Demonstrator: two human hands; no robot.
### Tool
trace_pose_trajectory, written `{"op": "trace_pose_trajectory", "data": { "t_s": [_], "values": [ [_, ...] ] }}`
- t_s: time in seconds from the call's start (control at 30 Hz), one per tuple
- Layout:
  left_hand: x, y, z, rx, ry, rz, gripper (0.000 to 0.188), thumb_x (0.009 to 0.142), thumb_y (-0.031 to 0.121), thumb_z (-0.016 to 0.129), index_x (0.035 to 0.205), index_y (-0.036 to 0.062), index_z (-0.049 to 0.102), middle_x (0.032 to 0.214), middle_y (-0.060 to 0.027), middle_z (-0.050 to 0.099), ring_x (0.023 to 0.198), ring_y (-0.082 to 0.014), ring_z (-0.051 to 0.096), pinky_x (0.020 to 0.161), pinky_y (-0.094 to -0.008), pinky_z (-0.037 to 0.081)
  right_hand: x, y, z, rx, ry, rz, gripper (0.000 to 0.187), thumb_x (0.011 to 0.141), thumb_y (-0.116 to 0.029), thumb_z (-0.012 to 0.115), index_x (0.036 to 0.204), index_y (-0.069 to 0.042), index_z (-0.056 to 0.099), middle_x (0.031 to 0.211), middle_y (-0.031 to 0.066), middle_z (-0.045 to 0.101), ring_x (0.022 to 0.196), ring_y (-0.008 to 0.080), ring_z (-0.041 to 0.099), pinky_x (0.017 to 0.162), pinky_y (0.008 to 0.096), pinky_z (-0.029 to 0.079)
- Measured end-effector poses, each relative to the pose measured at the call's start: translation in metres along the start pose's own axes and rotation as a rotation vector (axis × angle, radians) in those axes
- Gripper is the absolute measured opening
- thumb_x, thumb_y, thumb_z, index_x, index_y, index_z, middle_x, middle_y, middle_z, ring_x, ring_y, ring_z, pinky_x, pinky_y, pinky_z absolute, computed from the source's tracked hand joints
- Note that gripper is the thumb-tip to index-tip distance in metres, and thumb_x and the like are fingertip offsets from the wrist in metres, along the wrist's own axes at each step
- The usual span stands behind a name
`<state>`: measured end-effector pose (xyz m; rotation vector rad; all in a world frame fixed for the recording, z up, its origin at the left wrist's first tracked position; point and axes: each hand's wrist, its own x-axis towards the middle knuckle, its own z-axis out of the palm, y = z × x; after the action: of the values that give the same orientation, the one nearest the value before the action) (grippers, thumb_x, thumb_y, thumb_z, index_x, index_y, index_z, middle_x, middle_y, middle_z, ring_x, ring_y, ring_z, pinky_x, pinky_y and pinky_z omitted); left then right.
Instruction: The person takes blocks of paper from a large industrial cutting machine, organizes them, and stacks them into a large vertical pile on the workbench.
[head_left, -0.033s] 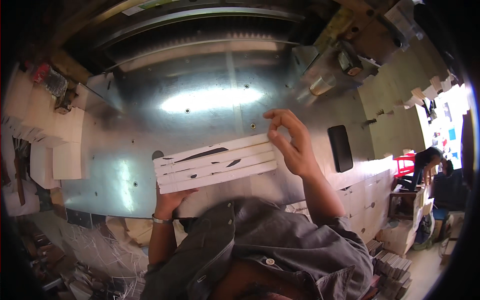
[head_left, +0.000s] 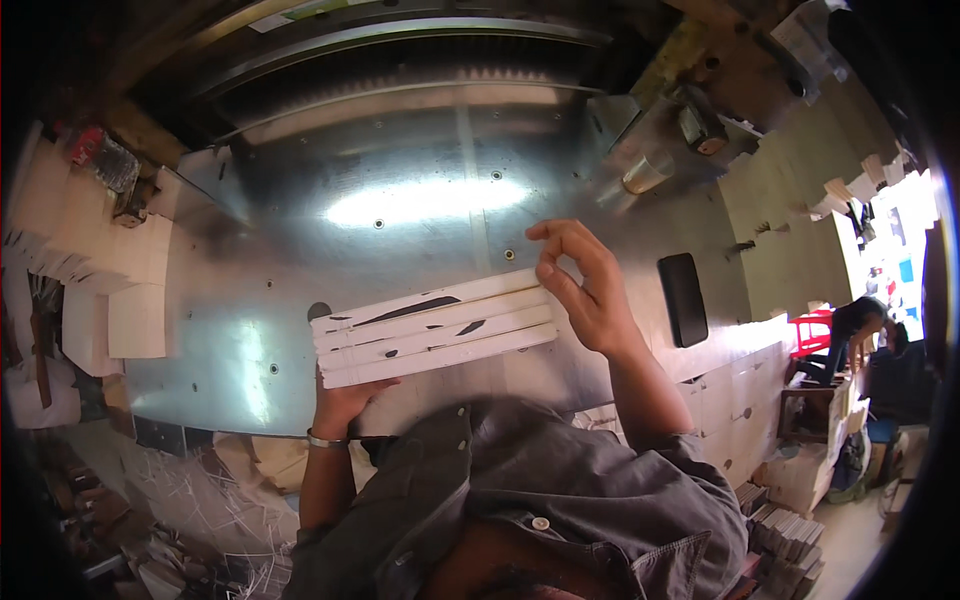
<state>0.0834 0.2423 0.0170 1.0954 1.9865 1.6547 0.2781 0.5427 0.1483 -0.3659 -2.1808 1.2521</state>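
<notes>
A stack of white paper bundles (head_left: 435, 328) with black marks on their edges lies across the shiny metal machine table (head_left: 420, 200), close to its front edge. My left hand (head_left: 345, 400), a bracelet on its wrist, grips the stack's left end from below. My right hand (head_left: 590, 295) is against the stack's right end, with thumb and curled fingers pinched at its upper right corner. Both forearms come up from under my grey shirt.
A black phone (head_left: 683, 298) lies on the table to the right of my right hand. White paper piles (head_left: 135, 320) sit at the left, paper trimmings (head_left: 200, 500) cover the floor, and booklet stacks (head_left: 790, 530) stand at the lower right. Another person (head_left: 850, 320) bends near a red stool (head_left: 812, 330).
</notes>
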Motion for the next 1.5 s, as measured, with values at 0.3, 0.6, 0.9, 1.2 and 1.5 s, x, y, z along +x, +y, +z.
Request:
{"op": "trace_pose_trajectory", "data": {
  "t_s": [0.3, 0.6, 0.9, 1.2, 1.5],
  "values": [
    [-0.002, 0.009, -0.001, 0.016, -0.029, -0.112, 0.061, 0.064, 0.012, 0.098, 0.118, 0.0032, 0.072, 0.114, -0.0094, 0.076, 0.103, -0.024, 0.073, 0.096, -0.0381, 0.057, 0.011, -0.036, -0.005, -0.485, -0.077, -0.281, 0.01, 0.082, -0.003, 0.068, 0.084, -0.004, 0.058, 0.122, 0.0163, 0.064, 0.116, 0.0359, 0.061, 0.101, 0.045, 0.046],
    [0.004, -0.001, -0.004, 0.036, -0.122, -0.233, 0.066, 0.065, 0.014, 0.098, 0.124, 0.0034, 0.071, 0.118, -0.0094, 0.075, 0.109, -0.0229, 0.071, 0.097, -0.038, 0.056, -0.036, 0.021, -0.045, 0.453, -0.307, -0.306, 0.052, 0.084, -0.051, 0.076, 0.071, -0.006, 0.053, 0.119, 0.0189, 0.065, 0.113, 0.0357, 0.061, 0.095, 0.0449, 0.046],
    [0.001, 0.003, -0.007, -0.085, -0.071, -0.075, 0.059, 0.069, 0.017, 0.096, 0.12, 0.0022, 0.072, 0.113, -0.0097, 0.077, 0.105, -0.0248, 0.073, 0.097, -0.0376, 0.056, -0.061, 0.045, 0.04, 0.206, -0.173, 0.169, 0.093, 0.068, -0.025, 0.097, 0.144, -0.001, 0.05, 0.14, 0.0212, 0.058, 0.134, 0.0368, 0.054, 0.114, 0.0439, 0.041],
    [0.009, 0.0, -0.013, 0.256, -0.113, 0.208, 0.071, 0.074, 0.013, 0.094, 0.135, 0.0011, 0.059, 0.127, -0.0106, 0.068, 0.118, -0.022, 0.066, 0.099, -0.0353, 0.053, -0.072, 0.066, 0.051, -0.257, -0.255, -0.064, 0.037, 0.09, -0.012, 0.072, 0.125, -0.002, 0.068, 0.131, 0.0203, 0.066, 0.125, 0.0431, 0.059, 0.109, 0.0458, 0.046],
    [-0.009, 0.029, 0.027, -0.29, 0.114, -0.149, 0.057, 0.088, 0.008, 0.083, 0.137, -0.0009, 0.056, 0.13, -0.0109, 0.067, 0.12, -0.0204, 0.064, 0.102, -0.0356, 0.05, -0.087, 0.032, 0.077, -0.028, -0.031, 0.231, 0.031, 0.09, -0.001, 0.067, 0.121, 0.005, 0.067, 0.119, 0.0256, 0.069, 0.113, 0.0424, 0.065, 0.101, 0.0459, 0.049]
  ]
}}
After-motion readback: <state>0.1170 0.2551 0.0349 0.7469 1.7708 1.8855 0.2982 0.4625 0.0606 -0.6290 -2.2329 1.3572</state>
